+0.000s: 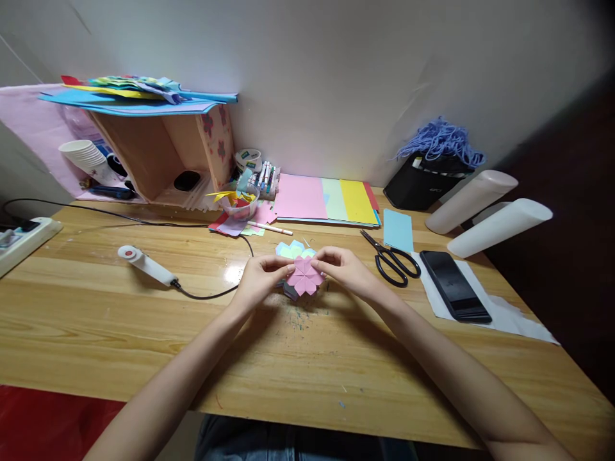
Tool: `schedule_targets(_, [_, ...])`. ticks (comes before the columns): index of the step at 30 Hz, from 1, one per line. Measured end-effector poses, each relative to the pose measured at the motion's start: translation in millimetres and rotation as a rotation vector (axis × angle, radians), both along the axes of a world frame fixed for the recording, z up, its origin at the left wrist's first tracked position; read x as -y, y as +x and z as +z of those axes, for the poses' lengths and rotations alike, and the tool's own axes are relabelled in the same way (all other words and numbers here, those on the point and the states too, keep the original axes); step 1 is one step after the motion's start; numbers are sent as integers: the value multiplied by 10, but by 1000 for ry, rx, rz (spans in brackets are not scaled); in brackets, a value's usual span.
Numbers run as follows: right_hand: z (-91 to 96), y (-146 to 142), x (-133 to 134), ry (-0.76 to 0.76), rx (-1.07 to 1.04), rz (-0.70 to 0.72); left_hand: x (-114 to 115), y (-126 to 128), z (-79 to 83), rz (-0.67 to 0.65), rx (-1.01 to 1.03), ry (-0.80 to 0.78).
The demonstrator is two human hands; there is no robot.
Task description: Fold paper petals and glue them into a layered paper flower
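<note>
A pink paper flower [305, 278] with crease lines is held up over the middle of the table. My left hand [263, 276] pinches its left edge between thumb and fingers. On the opposite edge, my right hand [342, 267] grips it the same way. Just behind it lies a pale blue and yellow-green paper flower [291, 249], partly covered by the pink one and my fingers. A dark grey piece [289, 291] shows below the pink flower's left side; its kind is unclear.
Black-handled scissors [393, 259], a light blue paper [398, 229] and a phone [454, 285] lie to the right. Leftward is a corded white handheld device [147, 265]. Coloured paper sheets [307, 196], a cardboard box [168, 147] and a black holder with blue yarn [418, 186] stand along the wall.
</note>
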State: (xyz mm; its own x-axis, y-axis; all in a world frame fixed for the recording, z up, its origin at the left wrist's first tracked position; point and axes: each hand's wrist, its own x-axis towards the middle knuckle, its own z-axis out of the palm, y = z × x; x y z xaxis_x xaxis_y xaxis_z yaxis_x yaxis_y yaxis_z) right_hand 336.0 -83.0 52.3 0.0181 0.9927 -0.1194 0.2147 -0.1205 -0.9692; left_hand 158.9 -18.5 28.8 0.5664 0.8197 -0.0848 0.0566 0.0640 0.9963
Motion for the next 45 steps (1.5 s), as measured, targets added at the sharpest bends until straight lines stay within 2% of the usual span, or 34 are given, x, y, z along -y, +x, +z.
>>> schedule_targets(8, [-62, -14, -3, 44, 82, -6, 27, 25, 1, -29, -100, 96])
schedule_targets(16, [-26, 75, 24, -77, 136, 209, 46, -40, 36, -217, -262, 76])
schedule_targets(19, [14, 95, 41, -93, 175, 255, 57, -91, 77, -278, -324, 138])
schedule_targets(21, [39, 126, 28, -90, 192, 236, 33, -124, 85, -236, -347, 217])
schedule_targets(26, [54, 267, -186, -49, 180, 83, -149, -197, 29, 56, -352, 325])
schedule_targets(30, [-32, 285, -438, -110, 164, 106, -273, -224, -22, 199, -376, 338])
schedule_targets(35, [-174, 208, -588, -165, 139, 105, -273, -212, -38, 184, -473, 405])
schedule_targets(45, [-280, 171, -618, -111, 246, 91, -116, -163, 19, 69, -537, 611])
